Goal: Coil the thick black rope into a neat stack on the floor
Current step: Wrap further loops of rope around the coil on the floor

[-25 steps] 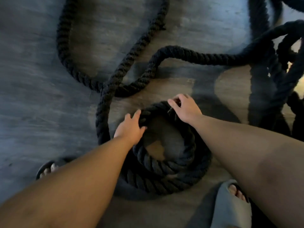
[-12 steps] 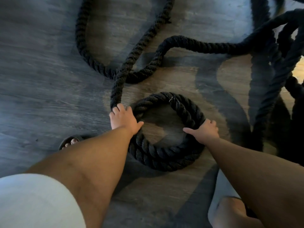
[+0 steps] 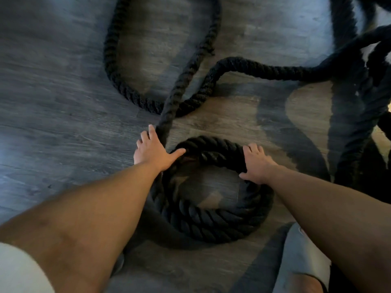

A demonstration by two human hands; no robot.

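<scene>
Plenty of bare floor (image 3: 53, 106) was open on the left, with loose loops crowding the far and right edges. The left hand (image 3: 153, 151) lay flat, fingers straight along the incoming strand. The right hand (image 3: 257, 163) curled over the rim of the thick black rope (image 3: 211, 218), which sat coiled round between both arms.

Grey wood-grain floor (image 3: 63, 123), shadow-streaked. On it: black rope (image 3: 211, 220), 1 stacked coil near centre, loose loops snaking across far side and right. 1 grey slipper (image 3: 302, 256) bottom right, just beside coil.
</scene>
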